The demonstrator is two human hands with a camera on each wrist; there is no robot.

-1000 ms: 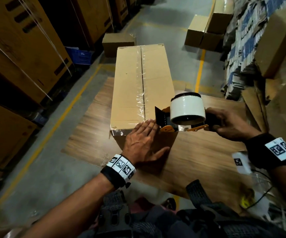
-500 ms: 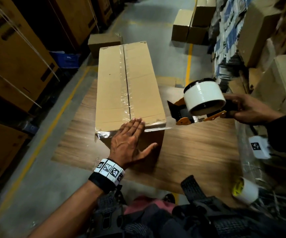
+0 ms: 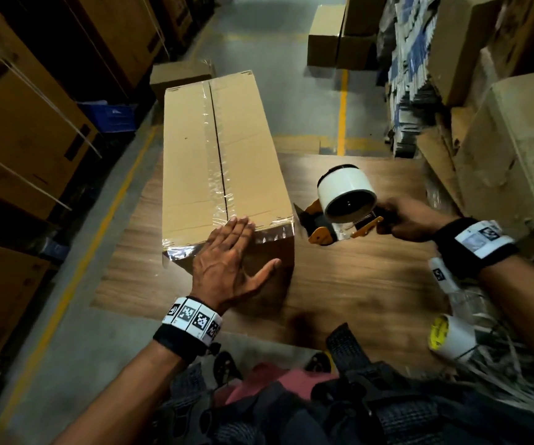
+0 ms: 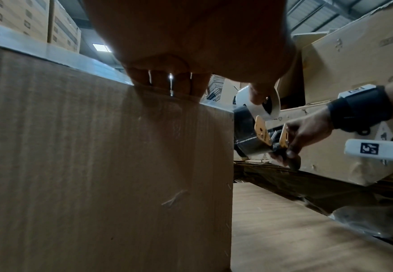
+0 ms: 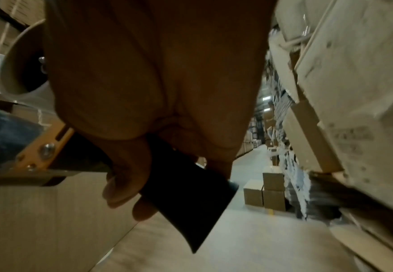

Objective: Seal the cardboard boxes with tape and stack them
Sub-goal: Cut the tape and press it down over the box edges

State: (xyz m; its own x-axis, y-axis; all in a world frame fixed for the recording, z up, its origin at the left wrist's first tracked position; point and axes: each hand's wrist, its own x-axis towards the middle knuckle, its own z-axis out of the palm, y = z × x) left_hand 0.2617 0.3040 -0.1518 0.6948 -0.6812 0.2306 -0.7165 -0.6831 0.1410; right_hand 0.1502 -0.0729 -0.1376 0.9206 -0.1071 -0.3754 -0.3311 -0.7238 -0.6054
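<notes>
Your long cardboard box [image 3: 224,149] lies closed on the wood-grain board [image 3: 349,277], flaps shut and clear tape along the centre seam; its contents are hidden. Your left hand [image 3: 227,268] lies flat, fingers straight, over the box's near top edge, thumb spread on the end face. Your right hand [image 3: 403,218] grasps the handle of the tape dispenser [image 3: 339,210], held just right of the box, apart from it. The box's long axis runs away from you.

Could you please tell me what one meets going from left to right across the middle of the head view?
Yellow floor line → cardboard box → tape dispenser → right hand → stacked cartons.
</notes>
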